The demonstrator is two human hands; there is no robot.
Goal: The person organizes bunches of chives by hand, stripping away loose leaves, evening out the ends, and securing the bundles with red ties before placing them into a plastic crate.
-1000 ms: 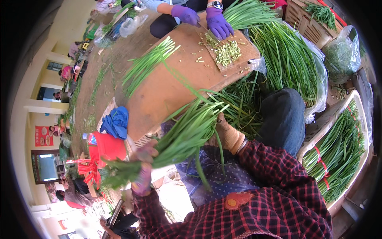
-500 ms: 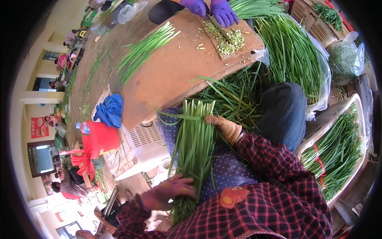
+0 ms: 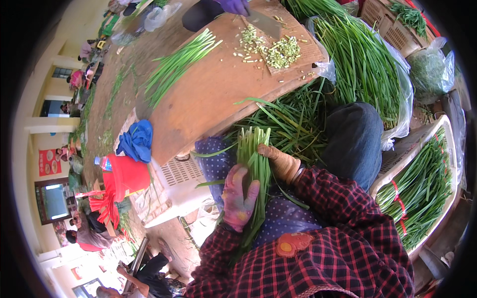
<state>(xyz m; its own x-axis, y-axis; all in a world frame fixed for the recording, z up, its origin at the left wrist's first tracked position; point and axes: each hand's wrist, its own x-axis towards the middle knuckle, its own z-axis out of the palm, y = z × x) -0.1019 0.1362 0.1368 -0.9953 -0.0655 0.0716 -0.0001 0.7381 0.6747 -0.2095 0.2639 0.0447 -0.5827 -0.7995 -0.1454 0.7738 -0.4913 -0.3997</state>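
Observation:
A bunch of green Chinese chives [image 3: 258, 169] stands over my lap, its pale cut ends pointing away from me. Gripping its right side near those ends is my right hand [image 3: 283, 164], in a tan covering, thumb across the stalks. Against the bunch's left side rests my left hand [image 3: 238, 198], in a stained pink glove, fingers stretched out and thumb apart. A dotted blue apron [image 3: 285, 218] lies beneath. Loose chive leaves [image 3: 293, 126] are heaped just beyond my right hand.
Ahead is a brown board table [image 3: 198, 94] with more chives [image 3: 184, 62] and chopped stalk pieces [image 3: 283, 52]. A co-worker's purple-gloved hand [image 3: 233, 6] is by a cleaver [image 3: 266, 24]. To the right, a crate [image 3: 449, 191] holds tied bunches; at left stands a red bucket [image 3: 130, 174].
My left hand has moved up from the lower leaves to the bunch's left side. The bunch looks narrower. The co-worker's cleaver has shifted off the chopped pieces, and one purple glove has left view.

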